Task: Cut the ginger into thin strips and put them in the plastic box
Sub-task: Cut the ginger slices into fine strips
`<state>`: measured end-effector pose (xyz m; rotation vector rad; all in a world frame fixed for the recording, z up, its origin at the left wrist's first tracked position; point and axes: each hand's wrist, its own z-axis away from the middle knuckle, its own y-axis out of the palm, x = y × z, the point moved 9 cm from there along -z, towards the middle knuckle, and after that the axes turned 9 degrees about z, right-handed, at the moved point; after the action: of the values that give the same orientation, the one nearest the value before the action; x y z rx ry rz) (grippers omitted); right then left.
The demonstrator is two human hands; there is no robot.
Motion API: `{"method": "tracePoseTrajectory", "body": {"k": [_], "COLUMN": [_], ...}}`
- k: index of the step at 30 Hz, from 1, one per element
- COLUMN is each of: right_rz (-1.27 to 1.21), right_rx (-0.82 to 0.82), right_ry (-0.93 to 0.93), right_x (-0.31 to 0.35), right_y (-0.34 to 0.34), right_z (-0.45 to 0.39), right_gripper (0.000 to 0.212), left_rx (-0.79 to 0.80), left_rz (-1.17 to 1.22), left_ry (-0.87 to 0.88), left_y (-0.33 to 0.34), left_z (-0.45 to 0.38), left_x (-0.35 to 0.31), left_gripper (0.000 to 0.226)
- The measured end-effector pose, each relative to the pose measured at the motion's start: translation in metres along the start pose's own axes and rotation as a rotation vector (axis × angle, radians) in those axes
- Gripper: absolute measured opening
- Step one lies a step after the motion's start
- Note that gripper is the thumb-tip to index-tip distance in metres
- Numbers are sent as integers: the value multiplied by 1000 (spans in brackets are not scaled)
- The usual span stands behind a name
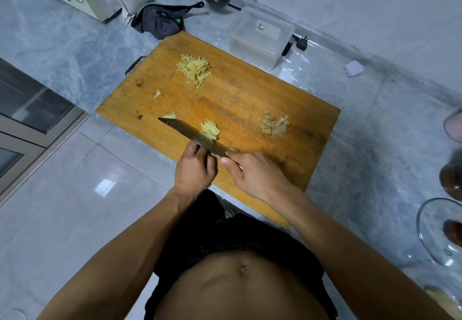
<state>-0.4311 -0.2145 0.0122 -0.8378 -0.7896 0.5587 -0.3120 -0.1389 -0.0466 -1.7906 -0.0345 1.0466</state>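
Two hands work the knife: right hand grips the handle, left hand has fingers curled at the blade's spine. Ginger slices lie just beyond those fingers — keep cuts narrow. Plastic box waits well beyond.

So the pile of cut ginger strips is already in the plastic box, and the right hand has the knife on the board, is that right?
Not quite. In the head view the pile of cut ginger strips still lies on the cutting board, near its far side; the plastic box stands on the counter beyond the board and looks empty. The rest holds: the right hand grips the knife on the board.
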Motion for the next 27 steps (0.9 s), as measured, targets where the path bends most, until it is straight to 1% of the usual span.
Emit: {"method": "tracePoseTrajectory", "body": {"k": [2,6,10,14,15,18,21,27], "right_rz": [-11,-67,-40,-14,-5,-21,-44,-46], "right_rx": [-10,-30,10,8,9,6,-5,10], "right_ry": [-8,-23,-8,-21,-22,-26,-18,-22], "right_x": [-3,-5,-4,-2,-3,-3,-4,-7], "right_y": [-2,-7,-5,1,2,0,-4,-2], "right_z": [-1,-4,-6,-6,-7,-7,-7,-7], "right_gripper": [47,51,51,46,47,49,49,51], "left_rx": [-17,-33,-23,-10,-10,-4,-1,-10], "left_rz": [0,1,0,0,-10,-10,-8,22], "left_ry": [15,68,60,45,55,34,61,93], "left_y": [0,0,0,-1,-1,-1,0,-2], "left_z": [-1,-1,-1,0,0,-1,-1,-2], "left_x": [0,-4,-2,-3,-4,-2,-2,-4], "left_gripper": [16,24,22,21,23,18,24,25]}}
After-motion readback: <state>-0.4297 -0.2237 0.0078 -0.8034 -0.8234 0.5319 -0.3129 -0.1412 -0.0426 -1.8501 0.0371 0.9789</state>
